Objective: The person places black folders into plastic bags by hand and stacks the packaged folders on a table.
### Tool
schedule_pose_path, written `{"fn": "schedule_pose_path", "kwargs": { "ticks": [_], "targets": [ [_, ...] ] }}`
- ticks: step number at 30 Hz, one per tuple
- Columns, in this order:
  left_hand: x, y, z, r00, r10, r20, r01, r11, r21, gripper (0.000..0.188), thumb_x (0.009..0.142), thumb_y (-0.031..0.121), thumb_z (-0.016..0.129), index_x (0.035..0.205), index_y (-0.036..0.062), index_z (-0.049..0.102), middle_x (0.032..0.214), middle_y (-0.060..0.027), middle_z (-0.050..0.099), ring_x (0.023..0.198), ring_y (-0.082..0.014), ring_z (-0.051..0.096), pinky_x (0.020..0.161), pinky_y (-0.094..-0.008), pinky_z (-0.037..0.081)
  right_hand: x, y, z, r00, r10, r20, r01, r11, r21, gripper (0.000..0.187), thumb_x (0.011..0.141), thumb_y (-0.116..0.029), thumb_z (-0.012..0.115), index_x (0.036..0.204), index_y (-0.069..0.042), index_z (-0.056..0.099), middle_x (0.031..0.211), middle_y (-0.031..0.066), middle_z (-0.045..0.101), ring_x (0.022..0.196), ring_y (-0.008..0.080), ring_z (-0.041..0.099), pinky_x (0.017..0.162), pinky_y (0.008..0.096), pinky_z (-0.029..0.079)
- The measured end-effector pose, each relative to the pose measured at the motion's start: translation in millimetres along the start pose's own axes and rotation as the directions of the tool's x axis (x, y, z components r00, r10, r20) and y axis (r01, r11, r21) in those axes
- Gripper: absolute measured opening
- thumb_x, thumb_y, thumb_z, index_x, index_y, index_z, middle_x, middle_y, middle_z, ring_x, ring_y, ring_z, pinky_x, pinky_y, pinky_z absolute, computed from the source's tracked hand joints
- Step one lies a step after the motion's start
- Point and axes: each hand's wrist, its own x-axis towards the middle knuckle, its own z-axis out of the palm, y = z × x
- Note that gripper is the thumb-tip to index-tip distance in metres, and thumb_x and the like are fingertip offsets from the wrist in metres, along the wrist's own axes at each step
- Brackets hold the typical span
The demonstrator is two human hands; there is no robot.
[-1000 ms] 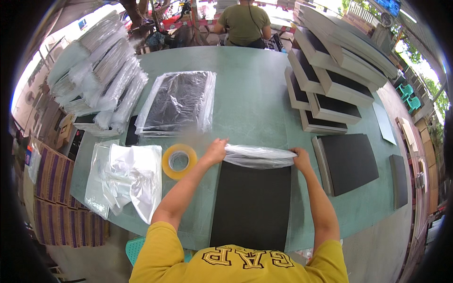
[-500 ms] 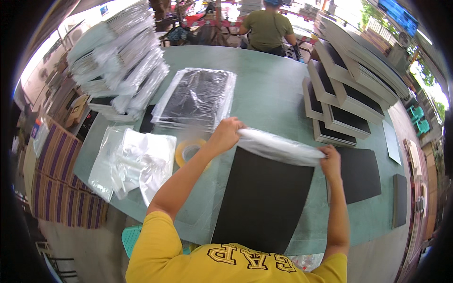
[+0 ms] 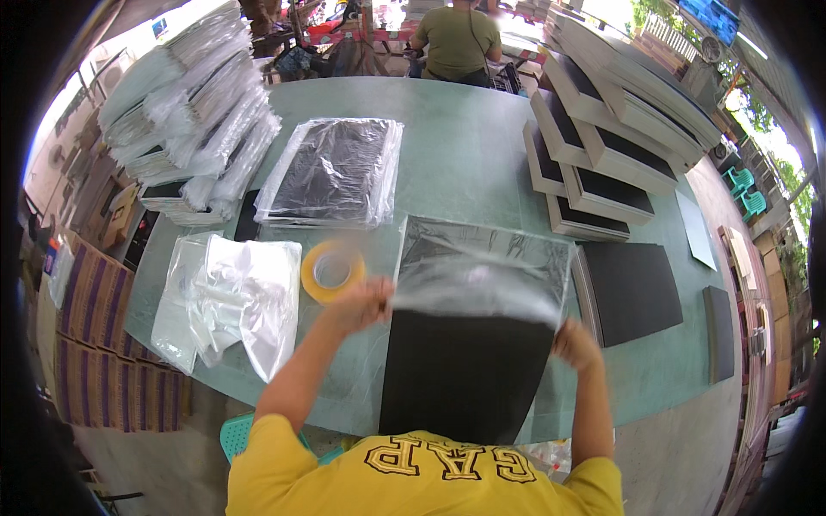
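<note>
1. Plastic point(image 3: 483, 258), clear and shiny, covers the far part of a black board point(image 3: 460, 378) at the near side of the green table point(image 3: 465, 159); its near edge is bunched and whitish, and the rest of the board is bare.
2. The left hand point(image 3: 366, 305) is closed on the plastic at its left edge, just beside the board.
3. The right hand point(image 3: 576, 346) is closed too, at the right end of the same bunched edge; it looks blurred, so I can't make out each finger.
4. The person is in a yellow shirt point(image 3: 422, 482), and the board's near end reaches close to its front.
5. Just past the left hand lies a roll of yellowish tape point(image 3: 311, 282), flat on the table.
6. Left of the tape, a loose heap of clear bags point(image 3: 267, 292) spreads toward the table's edge.
7. Beyond it are wrapped black sheets point(image 3: 334, 168), and beside them leans a tall stack of wrapped pieces point(image 3: 194, 120).
8. On the right, near the plastic, sits a low pile of black boards point(image 3: 635, 292); behind it rise stacked boards with pale sides point(image 3: 615, 159).
9. Past the far edge, someone in a green shirt point(image 3: 456, 43) has their back to us.
</note>
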Motion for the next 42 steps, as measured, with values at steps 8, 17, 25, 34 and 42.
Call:
{"fn": "schedule_pose_path", "kwargs": {
  "ticks": [8,17,25,34,42],
  "targets": [
    [-109.8,-88.6,-36.8,0.889,-0.304,-0.341,0.436,0.786,0.437,0.014,0.082,0.016,0.056,0.084,0.0027,0.059,0.068,-0.0037,0.057,0.061,-0.0127,0.055,0.056,-0.0244,0.044,-114.1,57.9,50.0,0.873,0.336,-0.354,-0.487,0.547,-0.681,0.026,0.069,-0.025,0.069,0.074,-0.001,0.061,0.062,0.0054,0.059,0.054,0.0135,0.055,0.051,0.0277,0.043],
    [-133.9,43.7,163.1,0.333,0.46,0.823,-0.332,0.874,-0.355,0.016,0.081,0.014,0.054,0.073,0.0009,0.058,0.071,-0.0153,0.057,0.069,-0.0284,0.054,0.067,-0.0384,0.043,-26.8,18.3,140.4,0.994,-0.036,-0.098,-0.062,0.551,-0.832,0.032,0.067,-0.028,0.07,0.086,-0.004,0.061,0.083,0.0135,0.058,0.078,0.0269,0.056,0.069,0.034,0.044],
    [-126.9,45.4,185.4,0.253,0.346,0.904,-0.312,0.913,-0.263,0.018,0.078,0.019,0.057,0.085,0.0021,0.054,0.083,-0.0169,0.054,0.082,-0.0286,0.051,0.078,-0.0371,0.039,-33.7,60.1,145.4,0.978,-0.104,0.179,0.191,0.124,-0.974,0.038,0.067,-0.028,0.069,0.097,-0.009,0.056,0.095,0.0117,0.052,0.09,0.0308,0.049,0.08,0.0379,0.041],
    [-75.1,-25.9,148.2,0.652,0.057,0.756,-0.686,0.468,0.557,0.033,0.075,0.024,0.061,0.099,0.0035,0.05,0.096,-0.0187,0.051,0.098,-0.0288,0.049,0.089,-0.0357,0.035,-25.2,58.1,158.1,0.939,-0.317,-0.131,0.023,0.439,-0.898,0.017,0.079,-0.014,0.055,0.084,0.0,0.049,0.075,0.0197,0.055,0.069,0.0376,0.053,0.065,0.0427,0.043],
    [-15.0,-114.6,23.8,0.843,0.456,0.284,-0.169,-0.277,0.946,0.035,0.065,0.003,0.054,0.1,0.0074,0.051,0.088,-0.013,0.05,0.079,-0.0287,0.055,0.062,-0.0361,0.048,-31.9,61.0,145.4,0.945,-0.306,-0.118,-0.06,0.193,-0.979,0.035,0.065,-0.011,0.066,0.094,-0.005,0.047,0.072,0.0134,0.057,0.07,0.0327,0.058,0.064,0.0394,0.046]
  ]
}}
